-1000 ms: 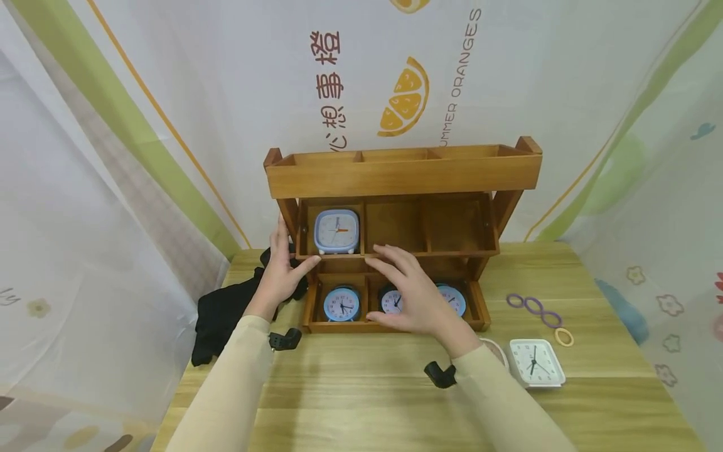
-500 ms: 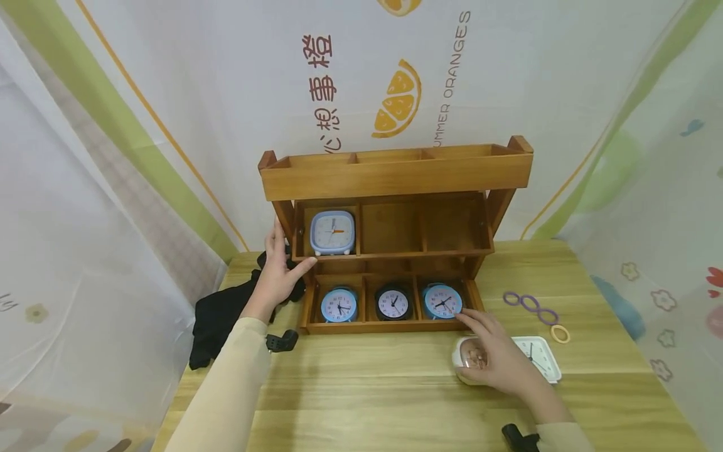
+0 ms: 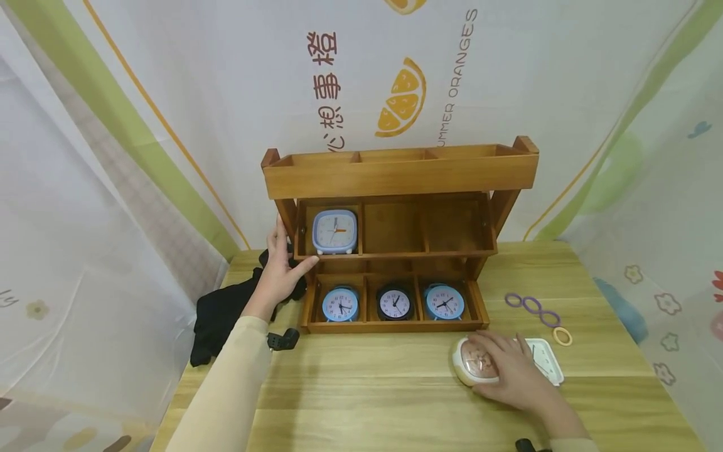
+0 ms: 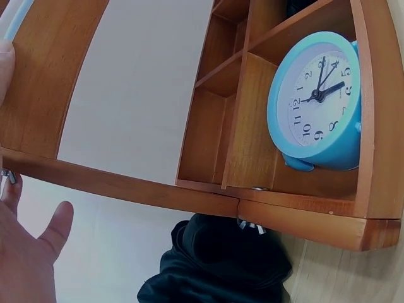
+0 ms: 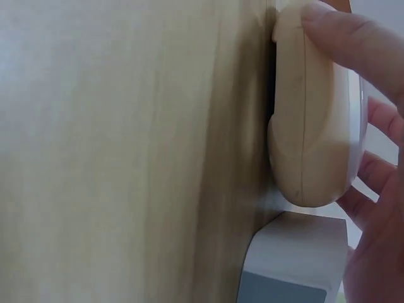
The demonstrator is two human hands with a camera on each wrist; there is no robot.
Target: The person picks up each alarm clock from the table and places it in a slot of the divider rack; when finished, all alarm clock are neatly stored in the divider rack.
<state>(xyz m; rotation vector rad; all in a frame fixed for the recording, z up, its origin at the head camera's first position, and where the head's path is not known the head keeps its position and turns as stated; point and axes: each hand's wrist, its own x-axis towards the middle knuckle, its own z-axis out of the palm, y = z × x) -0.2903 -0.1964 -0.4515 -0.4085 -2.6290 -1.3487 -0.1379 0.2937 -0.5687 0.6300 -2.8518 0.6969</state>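
Two positions apply: the left hand (image 3: 278, 276) is spread at the left side of the wooden rack (image 3: 401, 179), and the right hand (image 3: 516, 380) grips the cream rounded unit (image 3: 476, 363) at the surface (image 3: 361, 389), just beside the white square clock (image 3: 546, 363).

From my end I saw a black cloth (image 3: 223, 317) crumpled toward the left edge of the wood-grain table (image 3: 361, 389). Off to the right, three purple rings (image 3: 540, 311) ran in a slanting row, with a yellow ring (image 3: 570, 339) at the near end. Behind, I had a pale curtain (image 3: 226, 94) with green bands, an orange-slice print (image 3: 403, 103), brown Chinese characters (image 3: 326, 86) and, on the right, outlined flowers (image 3: 668, 304).
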